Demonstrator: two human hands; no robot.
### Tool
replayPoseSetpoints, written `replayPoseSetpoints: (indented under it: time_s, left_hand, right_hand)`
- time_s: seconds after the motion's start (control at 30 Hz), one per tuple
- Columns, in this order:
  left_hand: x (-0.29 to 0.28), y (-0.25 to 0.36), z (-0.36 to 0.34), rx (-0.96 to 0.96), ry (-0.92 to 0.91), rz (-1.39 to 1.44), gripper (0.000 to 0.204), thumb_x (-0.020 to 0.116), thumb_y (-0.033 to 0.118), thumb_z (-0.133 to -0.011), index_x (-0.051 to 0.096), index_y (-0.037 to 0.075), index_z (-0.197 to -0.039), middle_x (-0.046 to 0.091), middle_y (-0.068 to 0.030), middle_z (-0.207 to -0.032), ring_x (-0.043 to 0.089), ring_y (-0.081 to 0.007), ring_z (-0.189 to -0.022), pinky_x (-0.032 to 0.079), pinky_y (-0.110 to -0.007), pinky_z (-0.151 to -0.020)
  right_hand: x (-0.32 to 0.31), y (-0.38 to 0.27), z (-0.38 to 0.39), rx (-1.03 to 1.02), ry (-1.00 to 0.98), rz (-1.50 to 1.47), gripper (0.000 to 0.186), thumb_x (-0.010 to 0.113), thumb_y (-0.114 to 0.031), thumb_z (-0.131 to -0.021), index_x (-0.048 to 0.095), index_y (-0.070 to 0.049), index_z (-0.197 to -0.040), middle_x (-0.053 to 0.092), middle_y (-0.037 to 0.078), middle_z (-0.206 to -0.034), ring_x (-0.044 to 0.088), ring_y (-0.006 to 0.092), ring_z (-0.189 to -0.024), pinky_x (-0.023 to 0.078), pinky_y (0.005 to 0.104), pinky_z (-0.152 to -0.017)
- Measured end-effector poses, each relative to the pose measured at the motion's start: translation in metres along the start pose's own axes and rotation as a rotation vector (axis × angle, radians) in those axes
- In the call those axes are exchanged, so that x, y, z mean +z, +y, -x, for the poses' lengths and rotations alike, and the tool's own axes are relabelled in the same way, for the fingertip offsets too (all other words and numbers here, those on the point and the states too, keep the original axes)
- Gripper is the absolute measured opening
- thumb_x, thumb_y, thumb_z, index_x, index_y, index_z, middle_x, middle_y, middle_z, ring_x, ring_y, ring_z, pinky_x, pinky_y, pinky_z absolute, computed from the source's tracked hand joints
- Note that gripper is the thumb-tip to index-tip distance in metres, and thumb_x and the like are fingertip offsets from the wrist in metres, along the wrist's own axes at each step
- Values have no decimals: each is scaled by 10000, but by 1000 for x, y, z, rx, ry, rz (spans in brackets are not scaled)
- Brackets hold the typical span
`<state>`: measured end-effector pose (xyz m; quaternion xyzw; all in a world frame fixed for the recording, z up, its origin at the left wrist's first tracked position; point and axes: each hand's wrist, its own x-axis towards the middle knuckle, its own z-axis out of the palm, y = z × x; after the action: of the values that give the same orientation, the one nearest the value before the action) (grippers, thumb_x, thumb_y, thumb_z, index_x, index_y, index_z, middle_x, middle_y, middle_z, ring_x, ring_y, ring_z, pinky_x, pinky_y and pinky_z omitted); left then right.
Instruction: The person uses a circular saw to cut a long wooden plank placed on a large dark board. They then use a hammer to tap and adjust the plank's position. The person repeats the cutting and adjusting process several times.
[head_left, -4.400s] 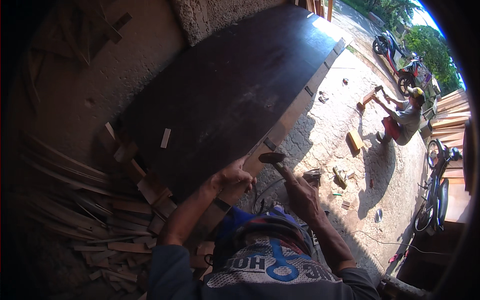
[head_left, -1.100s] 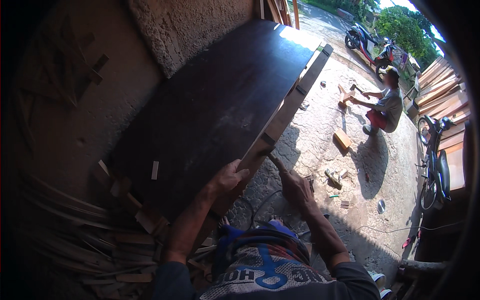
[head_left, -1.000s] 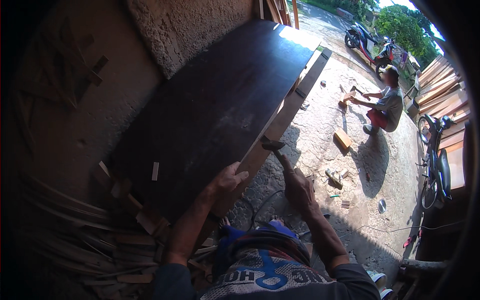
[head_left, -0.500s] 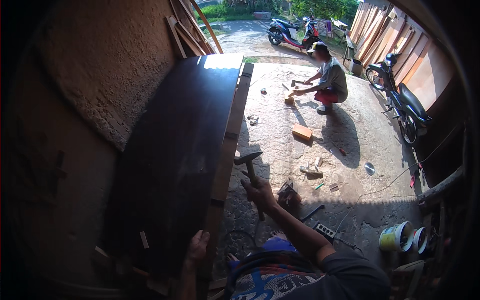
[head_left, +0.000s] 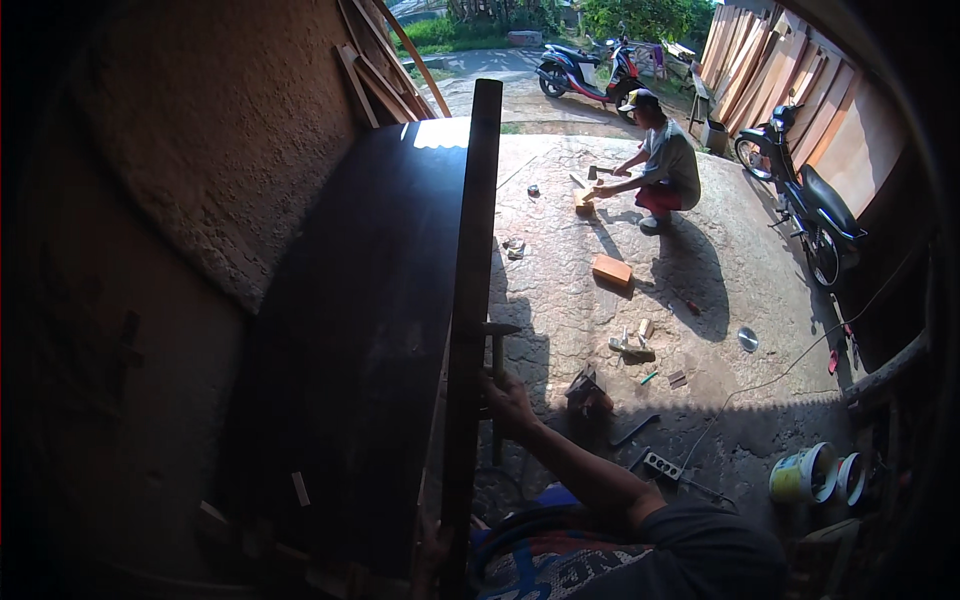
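A long dark wooden plank [head_left: 475, 220] rises along the right edge of a wide, dark, flat panel [head_left: 340, 320]. My left hand [head_left: 432, 548] is at the plank's lower end, dim and partly hidden, closed on its edge. My right hand [head_left: 510, 402] is closed round the handle of a hammer [head_left: 497, 350] and sits against the plank's right side. Part of the hammer head and some of the right fingers are hidden behind the plank. A small pale wood strip [head_left: 300, 489] lies on the panel's near end.
Another person [head_left: 665, 160] squats ahead with a hatchet-like tool. Around lie an orange-brown block [head_left: 612, 270], a hand plane [head_left: 631, 348], a saw blade disc [head_left: 748, 339], a power strip [head_left: 662, 464] with a cord, and buckets [head_left: 800, 474]. Motorbikes [head_left: 815, 210] stand to the right and beyond.
The plank along the panel's right edge has been lifted and turned up, now crossing in front of the panel edge. My left hand has moved down and right; the hammer has dropped lower beside the plank.
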<state>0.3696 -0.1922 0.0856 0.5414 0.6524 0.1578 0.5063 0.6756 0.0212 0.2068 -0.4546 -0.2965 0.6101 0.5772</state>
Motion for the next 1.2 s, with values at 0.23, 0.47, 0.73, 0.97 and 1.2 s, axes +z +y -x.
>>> replayPoseSetpoints:
  time_s: [0.23, 0.47, 0.73, 0.97, 1.2]
  left_hand:
    - [-22, 0, 5, -121, -304, 303, 872, 496, 726, -977, 544, -27, -1413, 669, -179, -1290, 645, -261, -1180, 497, -372, -1005]
    - [-65, 136, -37, 166, -166, 417, 995, 457, 821, -921, 557, -44, -1404, 655, -176, -1315, 630, -256, -1204, 491, -383, -1030]
    - [-94, 451, -174, 754, -45, 421, 760, 626, 554, -1005, 462, -7, -1491, 651, -172, -1327, 668, -206, -1139, 524, -342, -984]
    - [-47, 563, -151, 618, -215, 394, 396, 607, 158, -1027, 479, 33, -1381, 720, -185, -1086, 722, -220, -767, 595, -363, -694]
    - [-43, 575, -115, 643, -114, 351, 396, 568, 87, -1013, 449, 50, -1389, 706, -163, -1134, 709, -218, -735, 608, -380, -678]
  right_hand:
    - [8, -5, 17, 95, 2, -100, 342, 671, -401, -1023, 610, -84, -1135, 675, 39, -922, 690, 155, -754, 569, 315, -617]
    - [5, -3, 28, 113, -81, -153, 324, 673, -386, -1024, 588, -91, -1131, 677, 38, -924, 704, 146, -790, 601, 326, -665]
    - [6, 20, 98, 179, -322, -158, 310, 644, -320, -1051, 569, -30, -1130, 673, 33, -963, 685, 111, -896, 597, 313, -803]
    - [-34, -11, 103, 156, -339, -167, 411, 649, -293, -1045, 549, -55, -1364, 689, 49, -1018, 696, 133, -867, 581, 323, -785]
    - [-103, -180, 35, -750, 149, 729, 634, 572, -65, -993, 319, -100, -1573, 666, 254, -1014, 694, 439, -794, 549, 503, -688]
